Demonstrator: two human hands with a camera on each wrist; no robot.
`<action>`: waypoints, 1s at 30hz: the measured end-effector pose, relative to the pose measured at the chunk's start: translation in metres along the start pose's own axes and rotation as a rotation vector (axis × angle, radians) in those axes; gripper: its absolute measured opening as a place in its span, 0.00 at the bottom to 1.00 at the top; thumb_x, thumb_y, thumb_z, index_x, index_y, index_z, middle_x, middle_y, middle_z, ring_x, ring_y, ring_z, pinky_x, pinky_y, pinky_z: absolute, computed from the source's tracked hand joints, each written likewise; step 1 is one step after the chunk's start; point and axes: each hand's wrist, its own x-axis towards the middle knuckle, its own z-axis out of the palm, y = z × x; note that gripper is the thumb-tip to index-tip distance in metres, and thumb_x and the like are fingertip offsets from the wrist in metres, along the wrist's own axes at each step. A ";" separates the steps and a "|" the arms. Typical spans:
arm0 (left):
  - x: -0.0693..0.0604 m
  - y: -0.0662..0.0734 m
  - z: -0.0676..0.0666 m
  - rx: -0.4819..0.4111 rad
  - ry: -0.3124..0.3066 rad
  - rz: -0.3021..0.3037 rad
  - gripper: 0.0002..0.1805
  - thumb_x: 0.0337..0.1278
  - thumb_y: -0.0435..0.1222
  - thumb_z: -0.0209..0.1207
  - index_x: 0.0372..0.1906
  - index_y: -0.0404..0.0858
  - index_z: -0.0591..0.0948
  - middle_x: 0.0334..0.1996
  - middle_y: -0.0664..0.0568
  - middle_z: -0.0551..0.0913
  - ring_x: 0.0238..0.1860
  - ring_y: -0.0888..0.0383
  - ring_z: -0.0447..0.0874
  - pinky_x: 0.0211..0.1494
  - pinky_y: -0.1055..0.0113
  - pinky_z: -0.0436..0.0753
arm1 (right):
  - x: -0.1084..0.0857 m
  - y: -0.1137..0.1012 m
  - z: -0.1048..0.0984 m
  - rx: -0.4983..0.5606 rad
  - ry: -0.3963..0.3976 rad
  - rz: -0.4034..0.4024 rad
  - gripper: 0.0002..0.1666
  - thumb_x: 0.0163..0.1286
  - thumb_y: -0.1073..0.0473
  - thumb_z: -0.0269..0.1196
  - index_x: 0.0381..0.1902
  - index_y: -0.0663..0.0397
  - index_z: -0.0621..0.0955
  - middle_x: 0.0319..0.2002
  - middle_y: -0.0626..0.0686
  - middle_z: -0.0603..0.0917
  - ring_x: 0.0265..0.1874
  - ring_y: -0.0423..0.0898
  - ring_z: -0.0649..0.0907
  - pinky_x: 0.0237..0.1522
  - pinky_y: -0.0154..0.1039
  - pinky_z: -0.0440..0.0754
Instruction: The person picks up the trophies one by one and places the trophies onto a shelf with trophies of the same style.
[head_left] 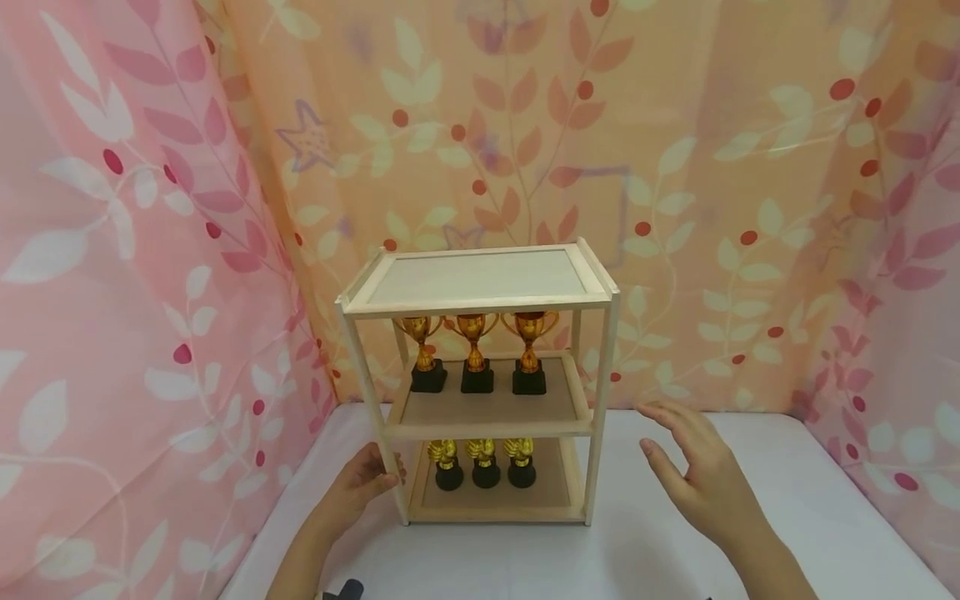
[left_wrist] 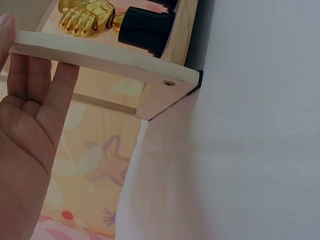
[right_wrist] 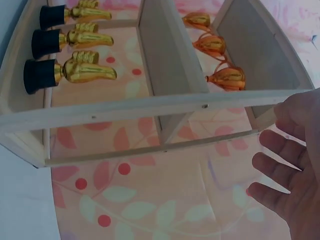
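Observation:
A three-tier wooden shelf (head_left: 491,431) stands upright on the white surface. My left hand (head_left: 365,479) grips its front left post low down. The left wrist view shows the thumb on one side of that post (left_wrist: 100,55) and the fingers on the other. My right hand (head_left: 697,467) is held off the shelf's right side, fingers relaxed and nothing in them. Three gold cup trophies (head_left: 474,333) on black bases line the middle tier. On the bottom tier stand three gold hand-shaped trophies (head_left: 483,458) with round black bases; the top board hides nothing of these.
The shelf's top board (head_left: 480,275) has raised side rails. Leaf-patterned curtains (head_left: 465,125) hang behind and at both sides. White cloth (head_left: 660,550) covers the table around the shelf. A dark object (head_left: 349,590) shows at the bottom edge near my left wrist.

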 end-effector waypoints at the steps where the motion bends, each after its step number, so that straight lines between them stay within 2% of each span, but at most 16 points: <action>1: 0.000 0.000 0.000 0.003 0.006 -0.013 0.10 0.71 0.23 0.54 0.51 0.27 0.67 0.49 0.47 0.80 0.52 0.56 0.82 0.59 0.61 0.82 | 0.000 0.002 -0.001 -0.010 -0.008 0.005 0.32 0.61 0.68 0.69 0.65 0.54 0.80 0.60 0.55 0.82 0.63 0.46 0.77 0.69 0.23 0.61; 7: -0.002 0.001 0.000 0.048 0.020 -0.058 0.12 0.71 0.26 0.55 0.53 0.26 0.68 0.49 0.46 0.79 0.52 0.57 0.82 0.58 0.60 0.82 | -0.002 0.014 -0.003 -0.080 -0.047 0.000 0.31 0.61 0.66 0.69 0.64 0.56 0.80 0.60 0.56 0.82 0.60 0.55 0.78 0.71 0.24 0.59; 11: -0.002 0.001 -0.001 0.073 0.018 -0.055 0.12 0.71 0.26 0.55 0.53 0.26 0.69 0.49 0.44 0.79 0.52 0.53 0.83 0.58 0.60 0.82 | -0.004 0.020 -0.001 -0.128 -0.068 -0.023 0.27 0.64 0.63 0.68 0.61 0.60 0.80 0.58 0.55 0.82 0.59 0.55 0.79 0.71 0.23 0.57; 14: -0.002 0.002 -0.003 0.080 0.007 -0.035 0.11 0.71 0.25 0.55 0.52 0.27 0.69 0.49 0.42 0.79 0.53 0.47 0.83 0.58 0.60 0.83 | -0.002 0.023 -0.002 -0.177 -0.061 -0.081 0.22 0.73 0.55 0.61 0.59 0.62 0.81 0.56 0.56 0.83 0.56 0.56 0.80 0.70 0.26 0.59; 16: -0.002 0.002 -0.004 0.082 -0.003 -0.029 0.11 0.71 0.25 0.55 0.52 0.27 0.69 0.49 0.40 0.79 0.54 0.45 0.83 0.58 0.60 0.83 | -0.001 0.023 -0.006 -0.210 -0.048 -0.119 0.25 0.78 0.49 0.55 0.58 0.63 0.82 0.54 0.57 0.84 0.54 0.56 0.81 0.70 0.27 0.59; 18: -0.001 0.004 -0.004 0.090 -0.010 -0.034 0.11 0.71 0.25 0.55 0.53 0.28 0.69 0.50 0.39 0.80 0.55 0.47 0.84 0.58 0.61 0.83 | 0.001 0.024 -0.011 -0.231 -0.031 -0.144 0.29 0.81 0.45 0.49 0.57 0.63 0.82 0.53 0.56 0.84 0.52 0.56 0.81 0.70 0.27 0.59; 20: -0.002 0.006 -0.004 0.118 -0.004 -0.036 0.11 0.70 0.26 0.57 0.52 0.29 0.71 0.49 0.37 0.80 0.54 0.50 0.85 0.57 0.61 0.84 | 0.001 0.024 -0.015 -0.232 -0.018 -0.158 0.31 0.81 0.43 0.48 0.57 0.63 0.82 0.52 0.56 0.84 0.51 0.56 0.81 0.71 0.25 0.58; 25: -0.002 0.019 -0.005 0.260 0.037 -0.052 0.12 0.67 0.29 0.62 0.50 0.32 0.75 0.45 0.35 0.83 0.49 0.52 0.87 0.52 0.63 0.86 | 0.003 0.030 -0.021 -0.230 0.019 -0.184 0.31 0.81 0.42 0.50 0.57 0.63 0.83 0.50 0.57 0.84 0.48 0.58 0.82 0.70 0.26 0.59; 30: -0.002 0.036 -0.010 0.474 0.074 -0.119 0.12 0.64 0.38 0.67 0.47 0.41 0.79 0.42 0.49 0.87 0.47 0.57 0.87 0.49 0.66 0.86 | 0.003 0.041 -0.021 -0.257 0.013 -0.173 0.31 0.80 0.41 0.50 0.57 0.61 0.83 0.49 0.58 0.84 0.49 0.59 0.81 0.69 0.30 0.62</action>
